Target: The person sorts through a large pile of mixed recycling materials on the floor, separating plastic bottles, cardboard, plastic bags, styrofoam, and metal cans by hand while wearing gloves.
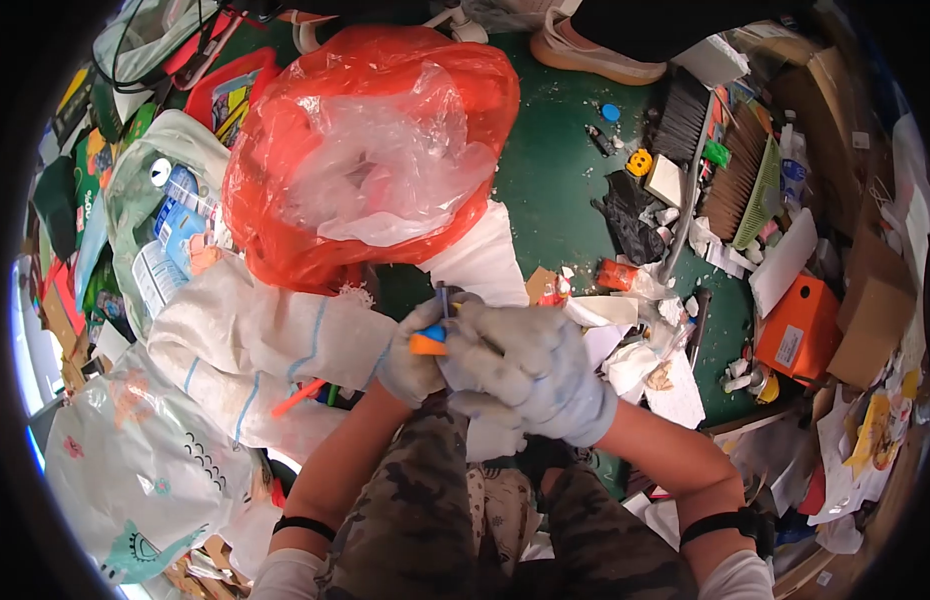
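Note:
Both hands wear light grey work gloves and meet low in front of my lap. My left hand point(413, 352) is closed around a small blue-and-orange plastic piece point(428, 342), which pokes out at its fingers. A thin dark rod point(442, 298) stands up between the two hands. My right hand point(540, 365) lies over the left one with its fingers curled in, and what they grip is hidden beneath them. A white woven sack point(275, 325) with blue stripes lies right beside my left hand. White paper point(490, 262) is just beyond the hands.
A red plastic bag point(270, 215) lined with clear film stands ahead. To its left is a translucent bag point(135, 225) of packaging. At right lie brush heads point(682, 115), an orange box point(797, 328) and cardboard point(875, 310). Another person's shoe point(595, 55) is at the top.

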A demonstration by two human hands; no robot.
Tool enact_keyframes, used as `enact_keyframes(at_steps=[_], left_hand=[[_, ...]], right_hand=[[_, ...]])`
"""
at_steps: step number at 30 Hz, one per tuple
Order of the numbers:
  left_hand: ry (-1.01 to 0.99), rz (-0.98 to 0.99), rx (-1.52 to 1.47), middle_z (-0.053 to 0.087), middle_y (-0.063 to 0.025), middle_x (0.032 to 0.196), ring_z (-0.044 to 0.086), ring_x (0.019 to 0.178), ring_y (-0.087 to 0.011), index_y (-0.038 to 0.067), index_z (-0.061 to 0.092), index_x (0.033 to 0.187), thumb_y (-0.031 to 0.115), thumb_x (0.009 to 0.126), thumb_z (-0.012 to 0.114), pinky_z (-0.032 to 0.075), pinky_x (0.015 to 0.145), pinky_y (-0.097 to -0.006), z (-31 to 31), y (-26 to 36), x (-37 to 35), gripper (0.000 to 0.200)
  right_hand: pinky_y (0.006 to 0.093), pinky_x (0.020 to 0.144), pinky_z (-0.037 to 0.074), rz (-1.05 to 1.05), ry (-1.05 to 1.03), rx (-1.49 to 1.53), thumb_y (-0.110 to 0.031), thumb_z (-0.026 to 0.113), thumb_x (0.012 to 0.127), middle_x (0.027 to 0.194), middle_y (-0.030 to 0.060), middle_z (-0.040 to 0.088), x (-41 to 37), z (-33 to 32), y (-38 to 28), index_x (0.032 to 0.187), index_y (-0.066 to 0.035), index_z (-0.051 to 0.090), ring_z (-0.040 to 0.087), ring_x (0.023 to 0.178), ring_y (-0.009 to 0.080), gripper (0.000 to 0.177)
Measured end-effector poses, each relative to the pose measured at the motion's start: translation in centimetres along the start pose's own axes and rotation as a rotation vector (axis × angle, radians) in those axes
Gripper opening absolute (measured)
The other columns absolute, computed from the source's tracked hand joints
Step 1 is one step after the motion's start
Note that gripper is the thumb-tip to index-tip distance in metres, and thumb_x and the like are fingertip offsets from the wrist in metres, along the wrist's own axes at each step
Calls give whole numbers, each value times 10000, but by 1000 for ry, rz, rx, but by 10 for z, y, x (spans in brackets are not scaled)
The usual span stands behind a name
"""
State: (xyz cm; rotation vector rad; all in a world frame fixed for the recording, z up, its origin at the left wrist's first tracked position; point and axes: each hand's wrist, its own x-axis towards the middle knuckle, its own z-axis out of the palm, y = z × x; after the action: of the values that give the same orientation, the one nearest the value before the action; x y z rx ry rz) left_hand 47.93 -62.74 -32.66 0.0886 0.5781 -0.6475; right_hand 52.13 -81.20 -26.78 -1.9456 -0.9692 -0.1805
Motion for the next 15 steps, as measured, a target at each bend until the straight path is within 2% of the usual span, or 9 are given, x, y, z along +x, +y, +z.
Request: enact_keyframes(at_steps=[2,4,6,8,9,10,11,12,15], left_hand=[[-275,37,78,541,-82,973,553,797,-192,109,541,1181,410,921,488,512,658,-370,11,13,-20,402],[-249,167,144,530,-85,952,540,774,-200,141,533,1132,417,919,471,507,627,-361,-7,36,-62,354],[-181,289,205,521,-89,931,533,732,-208,155,512,1096,428,921,442,504,566,-340,-38,65,-113,331],[-28,328,399,519,-67,815,532,725,-201,136,528,936,363,849,586,493,616,-336,-17,80,-151,250],[92,386,496,524,-65,813,512,721,-210,111,575,1119,331,838,553,466,634,-366,-50,102,-190,357],[135,393,517,563,-78,877,543,755,-201,98,571,1139,315,836,570,474,657,-350,-51,110,-208,373],[179,399,537,603,-92,941,573,789,-192,84,567,1160,298,833,587,483,680,-334,-53,118,-227,391],[359,447,666,611,-88,956,579,781,-186,85,564,1160,296,838,596,482,674,-324,-49,121,-243,387],[737,543,914,611,-78,1000,584,747,-166,90,554,1157,285,857,594,489,599,-296,-72,141,-278,360]], right_hand=[[403,831,439,12,-44,-154,-258,766,660,1165,147,521,9,-29,23,1135,-90,569,537,995,292,540],[423,906,400,54,64,-464,-260,740,717,1221,174,494,-19,-32,89,1177,-77,549,502,1083,346,531],[461,998,342,441,-21,-707,-370,712,755,1382,220,375,-49,-47,151,1273,-104,508,393,1236,391,618],[551,1045,263,794,-101,-972,-521,674,753,1470,195,265,-88,-61,210,1383,-186,424,251,1346,388,757],[557,1055,242,848,-132,-991,-535,659,753,1476,192,261,-97,-67,216,1374,-185,438,244,1351,390,747],[563,1066,221,900,-160,-1000,-550,644,754,1481,189,256,-99,-67,218,1365,-184,453,238,1356,391,738],[559,1063,231,905,-209,-948,-562,634,753,1485,175,257,-98,-62,214,1371,-184,446,238,1358,385,748],[555,1061,240,903,-256,-891,-575,624,753,1488,162,259,-97,-54,206,1376,-183,439,238,1359,379,759],[531,1032,297,700,-333,-792,-531,622,765,1458,144,307,-105,-23,172,1329,-168,480,291,1335,343,686]])
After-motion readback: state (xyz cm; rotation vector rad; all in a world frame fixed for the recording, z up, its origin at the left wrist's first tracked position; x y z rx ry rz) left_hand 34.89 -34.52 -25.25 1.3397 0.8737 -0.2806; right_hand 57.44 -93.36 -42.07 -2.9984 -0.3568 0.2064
